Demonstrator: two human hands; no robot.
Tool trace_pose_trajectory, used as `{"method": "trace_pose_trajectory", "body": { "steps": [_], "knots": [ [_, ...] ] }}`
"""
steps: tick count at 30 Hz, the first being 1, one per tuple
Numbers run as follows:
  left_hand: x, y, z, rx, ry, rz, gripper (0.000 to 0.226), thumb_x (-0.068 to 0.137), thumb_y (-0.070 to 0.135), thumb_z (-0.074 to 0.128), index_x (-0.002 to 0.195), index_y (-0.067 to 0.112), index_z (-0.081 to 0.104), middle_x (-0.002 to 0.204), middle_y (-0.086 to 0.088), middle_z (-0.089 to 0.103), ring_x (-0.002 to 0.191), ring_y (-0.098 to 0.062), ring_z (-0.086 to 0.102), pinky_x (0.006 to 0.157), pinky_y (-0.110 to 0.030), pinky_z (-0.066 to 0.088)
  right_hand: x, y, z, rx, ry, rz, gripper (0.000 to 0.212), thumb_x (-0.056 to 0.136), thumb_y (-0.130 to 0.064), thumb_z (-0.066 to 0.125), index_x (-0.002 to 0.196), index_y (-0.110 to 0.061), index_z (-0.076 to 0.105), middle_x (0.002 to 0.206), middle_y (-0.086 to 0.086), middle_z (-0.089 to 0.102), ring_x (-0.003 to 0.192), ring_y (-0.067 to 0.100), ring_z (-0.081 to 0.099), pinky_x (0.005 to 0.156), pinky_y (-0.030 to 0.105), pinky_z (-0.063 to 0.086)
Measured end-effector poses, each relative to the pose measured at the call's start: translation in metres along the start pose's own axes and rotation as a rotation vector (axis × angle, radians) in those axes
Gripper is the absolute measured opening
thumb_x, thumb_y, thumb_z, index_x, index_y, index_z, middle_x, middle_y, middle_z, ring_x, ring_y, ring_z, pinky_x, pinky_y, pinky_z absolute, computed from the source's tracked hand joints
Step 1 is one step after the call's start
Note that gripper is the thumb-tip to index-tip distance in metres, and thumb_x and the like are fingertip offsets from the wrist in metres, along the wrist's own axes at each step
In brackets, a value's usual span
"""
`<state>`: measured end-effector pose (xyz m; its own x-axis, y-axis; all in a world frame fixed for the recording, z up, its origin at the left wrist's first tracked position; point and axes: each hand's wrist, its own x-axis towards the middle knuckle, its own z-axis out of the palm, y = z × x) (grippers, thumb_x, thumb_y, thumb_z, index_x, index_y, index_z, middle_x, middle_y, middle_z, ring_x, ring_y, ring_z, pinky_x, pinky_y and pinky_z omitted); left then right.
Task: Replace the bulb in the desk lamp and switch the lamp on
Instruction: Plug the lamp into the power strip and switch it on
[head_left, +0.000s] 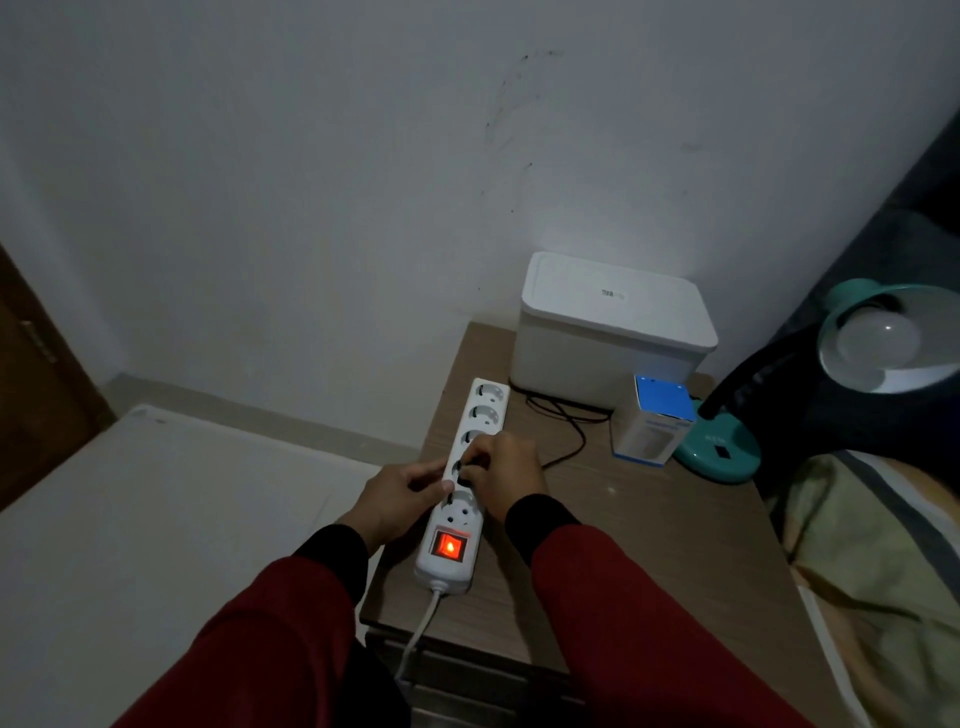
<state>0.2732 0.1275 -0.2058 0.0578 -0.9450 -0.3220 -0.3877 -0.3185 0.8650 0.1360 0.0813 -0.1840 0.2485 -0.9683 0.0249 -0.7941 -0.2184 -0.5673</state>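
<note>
A white power strip (480, 415) lies on the wooden bedside table (649, 519), its red rocker switch (450, 546) glowing. My left hand (400, 496) grips the strip's left edge. My right hand (511, 467) is closed on a black plug (464, 475) at one of the middle sockets; its black cord (569, 436) trails back toward the lamp. The teal desk lamp (719, 452) stands at the table's right edge, its shade (883, 338) tilted toward me with a white bulb (875, 338) inside, unlit. A blue-and-white bulb box (654, 421) stands beside the lamp base.
A white lidded box (613, 322) sits at the table's back against the wall. A bed with a striped pillow (872, 545) borders the table on the right. A white mattress (156, 519) lies to the left. The strip's white cable (421, 623) hangs over the front edge.
</note>
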Motion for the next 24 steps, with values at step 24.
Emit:
{"method": "trace_pose_trajectory", "body": {
  "steps": [24],
  "knots": [
    [0.019,0.150,0.050,0.997,0.008,0.211,0.037,0.089,0.035,0.056,0.114,0.011,0.067,0.126,-0.011,0.063,0.121,-0.028,0.054,0.102,-0.031,0.044,-0.025,0.075,-0.155,-0.665,-0.464,0.230,0.044,0.091,-0.033,0.056,0.115,0.003,0.061,0.103,0.020,0.058,0.095,0.029,0.056,0.093,0.039,0.047]
  ]
}}
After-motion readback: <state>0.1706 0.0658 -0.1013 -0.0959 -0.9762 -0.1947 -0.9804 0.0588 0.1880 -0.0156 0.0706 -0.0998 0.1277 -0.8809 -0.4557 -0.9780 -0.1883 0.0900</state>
